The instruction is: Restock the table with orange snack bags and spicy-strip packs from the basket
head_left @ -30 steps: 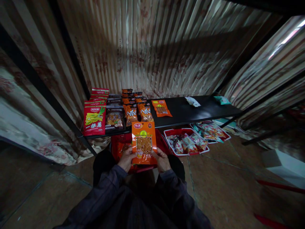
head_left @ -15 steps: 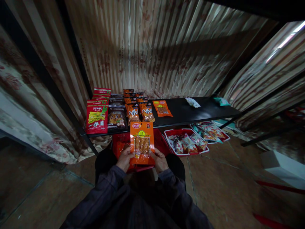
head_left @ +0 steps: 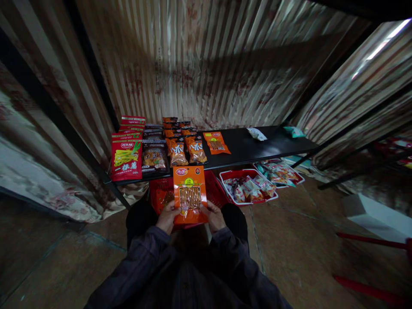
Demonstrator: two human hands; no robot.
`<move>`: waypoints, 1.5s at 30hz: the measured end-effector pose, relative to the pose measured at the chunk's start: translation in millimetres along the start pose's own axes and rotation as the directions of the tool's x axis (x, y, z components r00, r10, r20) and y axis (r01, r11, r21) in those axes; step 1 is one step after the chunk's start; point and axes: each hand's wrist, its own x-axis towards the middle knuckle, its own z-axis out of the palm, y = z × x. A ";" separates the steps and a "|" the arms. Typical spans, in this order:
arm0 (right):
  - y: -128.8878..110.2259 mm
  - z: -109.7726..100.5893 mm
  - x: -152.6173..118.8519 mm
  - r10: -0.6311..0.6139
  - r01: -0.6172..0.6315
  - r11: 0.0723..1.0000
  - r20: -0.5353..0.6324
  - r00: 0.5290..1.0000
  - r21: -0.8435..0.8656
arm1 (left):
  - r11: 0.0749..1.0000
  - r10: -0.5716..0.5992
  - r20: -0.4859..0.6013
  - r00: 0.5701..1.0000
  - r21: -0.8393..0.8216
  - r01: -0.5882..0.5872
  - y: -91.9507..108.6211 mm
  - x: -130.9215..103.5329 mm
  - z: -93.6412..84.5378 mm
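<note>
The light is dim, with a glaring strip of daylight point(head_left: 383, 48) at upper right, a broad shadow across the pleated curtain point(head_left: 189, 86), a faint sheen on the black shelf point(head_left: 241, 148), glints on the orange packet point(head_left: 190, 195), and dark, soft, wide-angle-stretched edges.

The sleeves point(head_left: 139, 254) are long and dark, a dull navy leaning to purple, creased, and ending in cuffs point(head_left: 160, 234). The shirt point(head_left: 186, 288) is nearly black down the front, its details too dim to tell. The trousers point(head_left: 139, 219) look black. The left hand point(head_left: 166, 218) and right hand point(head_left: 214, 218) are bare.
</note>
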 end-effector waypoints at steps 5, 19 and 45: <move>3.3 -4.4 0.0 0.021 -0.021 1.000 -0.007 1.000 0.019 | 1.000 0.001 -0.003 1.000 -0.010 -0.001 -3.4 -0.4 0.5; 0.7 -18.1 -12.0 -0.027 0.029 0.999 -0.070 0.997 0.025 | 0.998 -0.053 0.039 0.998 0.034 0.052 -13.3 -2.1 11.6; -36.5 -62.1 7.9 -0.058 0.055 0.998 -0.059 0.997 -0.039 | 0.989 -0.034 0.080 0.996 0.148 0.022 -23.9 18.8 65.3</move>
